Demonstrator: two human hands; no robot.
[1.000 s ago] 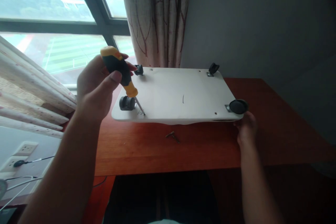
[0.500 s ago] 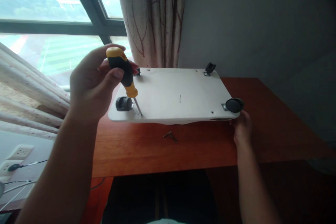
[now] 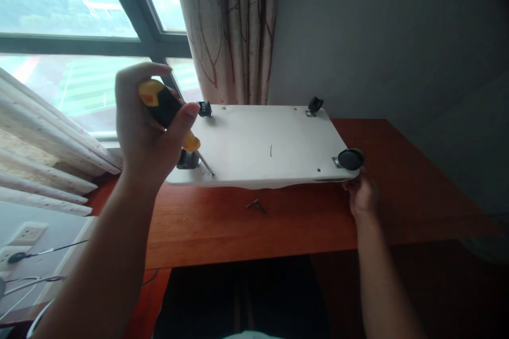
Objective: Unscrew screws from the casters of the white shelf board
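Observation:
My left hand (image 3: 153,122) is closed around the yellow and black handle of a screwdriver (image 3: 165,106), its thumb lying along the grip. The tool leans left, and its tip meets the front left part of a white board (image 3: 254,137), at or near a hole there. Black casters (image 3: 351,159) stand up from the board's corners; the front left caster (image 3: 187,160) is partly behind my left hand. At the front right corner, my right hand (image 3: 362,193) grips the board's edge from below, with its fingertips partly hidden.
Two screws (image 3: 256,205) lie on the reddish wooden table (image 3: 207,228) in front of the board. A curtain (image 3: 230,32) and window rise behind. Wall sockets (image 3: 29,234) with cables are at the lower left.
My left hand has turned around the screwdriver and its handle has tipped further left, while the tip stays at the same spot. My right hand still holds the board's corner.

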